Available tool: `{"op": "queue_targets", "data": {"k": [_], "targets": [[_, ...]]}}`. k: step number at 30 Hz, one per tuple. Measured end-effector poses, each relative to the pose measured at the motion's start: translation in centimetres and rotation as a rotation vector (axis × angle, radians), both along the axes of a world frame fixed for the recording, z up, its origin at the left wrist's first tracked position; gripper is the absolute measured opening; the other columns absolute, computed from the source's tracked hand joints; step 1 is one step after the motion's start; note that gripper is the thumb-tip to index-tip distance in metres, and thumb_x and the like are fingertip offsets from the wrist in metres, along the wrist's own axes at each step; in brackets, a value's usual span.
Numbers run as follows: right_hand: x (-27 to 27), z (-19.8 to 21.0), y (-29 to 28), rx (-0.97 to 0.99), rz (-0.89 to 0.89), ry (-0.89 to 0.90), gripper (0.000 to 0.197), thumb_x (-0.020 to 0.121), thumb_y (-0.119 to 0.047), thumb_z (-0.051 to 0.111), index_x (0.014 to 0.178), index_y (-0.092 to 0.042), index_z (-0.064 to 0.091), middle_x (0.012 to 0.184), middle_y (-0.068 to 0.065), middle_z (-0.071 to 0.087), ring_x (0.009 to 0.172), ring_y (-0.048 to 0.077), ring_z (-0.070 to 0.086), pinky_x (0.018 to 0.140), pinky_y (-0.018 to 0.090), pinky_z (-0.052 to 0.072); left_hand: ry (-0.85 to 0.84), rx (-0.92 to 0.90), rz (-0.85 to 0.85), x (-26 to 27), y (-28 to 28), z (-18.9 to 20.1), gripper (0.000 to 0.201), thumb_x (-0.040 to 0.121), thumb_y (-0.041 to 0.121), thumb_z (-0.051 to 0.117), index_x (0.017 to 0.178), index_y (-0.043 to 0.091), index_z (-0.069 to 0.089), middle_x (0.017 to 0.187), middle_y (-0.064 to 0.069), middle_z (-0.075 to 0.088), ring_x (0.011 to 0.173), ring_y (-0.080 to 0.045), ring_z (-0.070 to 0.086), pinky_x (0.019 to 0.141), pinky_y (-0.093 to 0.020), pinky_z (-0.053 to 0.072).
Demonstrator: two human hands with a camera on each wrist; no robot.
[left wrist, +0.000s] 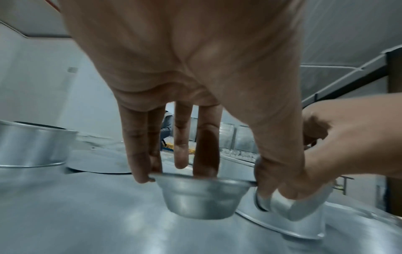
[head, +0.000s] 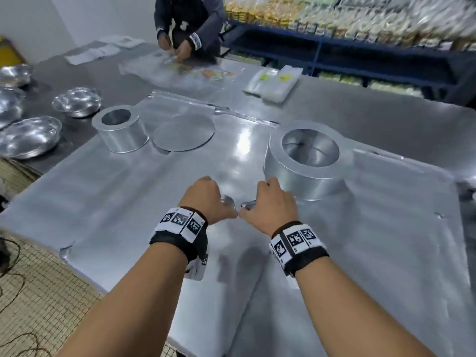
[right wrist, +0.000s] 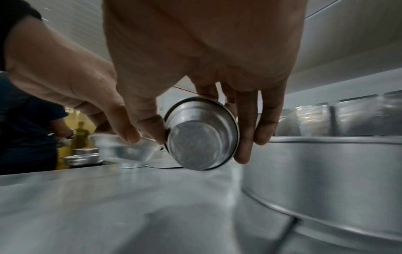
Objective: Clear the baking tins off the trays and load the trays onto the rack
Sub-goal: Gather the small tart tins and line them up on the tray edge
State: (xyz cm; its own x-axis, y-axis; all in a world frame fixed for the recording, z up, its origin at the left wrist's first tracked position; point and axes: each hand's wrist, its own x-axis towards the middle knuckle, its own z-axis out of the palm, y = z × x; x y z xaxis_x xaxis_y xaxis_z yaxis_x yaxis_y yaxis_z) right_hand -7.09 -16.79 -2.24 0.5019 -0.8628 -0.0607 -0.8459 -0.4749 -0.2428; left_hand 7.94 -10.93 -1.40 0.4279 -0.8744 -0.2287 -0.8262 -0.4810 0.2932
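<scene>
so both hands are over the near middle of the big flat silver metal tray (head: 128, 202), each with one of those little round aluminium baking cups. The left hand (head: 206, 199) has its fingertips and thumb curled down onto the rim of a small silver tin cup (left wrist: 196, 197), held upright and level, just off the tray surface as far as the left wrist view shows. The right hand (head: 270, 204) pinches a second small silver tin cup (right wrist: 201, 135) between thumb and fingers, and that one's tipped on its side so its flat bottom faces the right wrist camera. The two hands are just beside each other, thumbs nearly touching. Right next to the right hand sits a large round silver cake tin with a wide flat rim (head: 307, 161), standing upright on the tray. Further back on the left is a smaller round silver cake tin (head: 119, 131), with a flat round metal disc (head: 184, 132) lying just beside it. Off the tray on the far left of the steel table (head: 386, 117) there's a bunch of shiny shallow metal bowls (head: 76, 101). Another person's hands (head: 177, 47) are busy with clear plastic bags at the far edge
</scene>
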Motion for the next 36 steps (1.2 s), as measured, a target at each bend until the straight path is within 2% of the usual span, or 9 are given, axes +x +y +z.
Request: {"op": "queue_targets", "data": {"k": [4,7,10,13,16,19,21,27,36], "targets": [[-6.9,0.4,-1.0,0.051,-0.085,0.007,0.041,0.076,-0.051,0.062,0.097,-0.016,0.062,0.103,0.004,0.049,0.09,0.03,0.062,0.081,0.037,0.047,-0.02,0.023,-0.123,-6.4,-2.3,0.1,0.049,0.064,0.054,0.077,0.077,0.01,0.059,0.092,-0.001,0.051,0.08,-0.023,0.056,0.066,-0.026,0.04],[-11.8,0.5,-1.8,0.092,-0.125,0.025,0.03,0.077,-0.049,0.062,0.089,-0.022,0.063,0.107,0.005,0.051,0.094,0.03,0.063,0.083,0.037,0.047,-0.033,0.054,-0.192,-10.7,-4.0,-0.7,0.056,0.053,0.065,0.064,0.076,0.014,0.062,0.08,0.002,0.047,0.083,-0.023,0.059,0.066,-0.027,0.044],[-16.3,0.4,-2.2,0.132,-0.154,0.015,0.031,0.077,-0.043,0.067,0.063,-0.028,0.044,0.11,0.006,0.052,0.097,0.031,0.063,0.081,0.036,0.047,-0.05,0.037,-0.238,-14.8,-5.3,-1.1,0.056,0.047,0.064,0.057,0.074,0.015,0.062,0.076,0.002,0.047,0.076,-0.022,0.056,0.064,-0.027,0.049],[-20.4,0.1,-2.5,0.14,-0.207,-0.01,0.023,0.074,-0.042,0.071,0.08,-0.025,0.057,0.113,0.004,0.052,0.101,0.029,0.062,0.079,0.034,0.048,-0.063,0.016,-0.334,-18.6,-6.3,-1.1,0.064,0.042,0.068,0.048,0.076,0.017,0.067,0.074,0.002,0.045,0.075,-0.022,0.054,0.063,-0.026,0.041],[-23.9,-0.4,-2.8,0.144,-0.254,-0.013,0.058,0.068,-0.045,0.076,0.112,-0.012,0.06,0.119,0.003,0.052,0.107,0.025,0.06,0.083,0.034,0.052,0.003,-0.029,-0.373,-22.0,-7.0,-1.1,0.066,0.04,0.066,0.053,0.082,0.016,0.067,0.083,0.0,0.054,0.084,-0.027,0.06,0.075,-0.032,0.051],[-26.9,0.0,-2.8,0.137,-0.291,-0.006,0.05,0.063,-0.041,0.079,0.101,-0.014,0.061,0.108,0.002,0.053,0.098,0.024,0.061,0.072,0.03,0.05,0.042,-0.07,-0.439,-24.8,-7.3,-0.8,0.075,0.052,0.058,0.075,0.112,0.015,0.059,0.106,-0.003,0.058,0.099,-0.029,0.058,0.088,-0.037,0.05],[-28.6,0.3,-2.7,0.132,-0.308,-0.008,0.046,0.062,-0.038,0.079,0.098,-0.019,0.06,0.104,-0.001,0.052,0.094,0.021,0.06,0.068,0.029,0.046,0.036,-0.075,-0.476,-26.3,-7.7,-0.7,0.074,0.059,0.053,0.08,0.118,0.015,0.056,0.112,-0.003,0.058,0.105,-0.027,0.056,0.089,-0.033,0.047],[-32.1,1.3,-2.3,0.135,-0.412,-0.019,0.083,0.059,-0.042,0.083,0.132,-0.023,0.047,0.125,-0.002,0.05,0.114,0.021,0.054,0.085,0.035,0.052,0.057,-0.065,-0.604,-29.5,-9.4,-0.3,0.072,0.052,0.061,0.073,0.107,0.017,0.061,0.105,-0.001,0.056,0.102,-0.025,0.055,0.088,-0.037,0.052],[-38.5,4.5,-5.2,0.12,-0.581,0.019,0.069,0.054,-0.041,0.084,0.114,-0.017,0.062,0.111,0.003,0.058,0.102,0.023,0.06,0.081,0.035,0.054,0.1,-0.132,-0.788,-35.2,-14.1,0.7,0.06,0.053,0.064,0.062,0.093,0.02,0.06,0.091,0.001,0.054,0.092,-0.026,0.057,0.081,-0.038,0.053]]}}
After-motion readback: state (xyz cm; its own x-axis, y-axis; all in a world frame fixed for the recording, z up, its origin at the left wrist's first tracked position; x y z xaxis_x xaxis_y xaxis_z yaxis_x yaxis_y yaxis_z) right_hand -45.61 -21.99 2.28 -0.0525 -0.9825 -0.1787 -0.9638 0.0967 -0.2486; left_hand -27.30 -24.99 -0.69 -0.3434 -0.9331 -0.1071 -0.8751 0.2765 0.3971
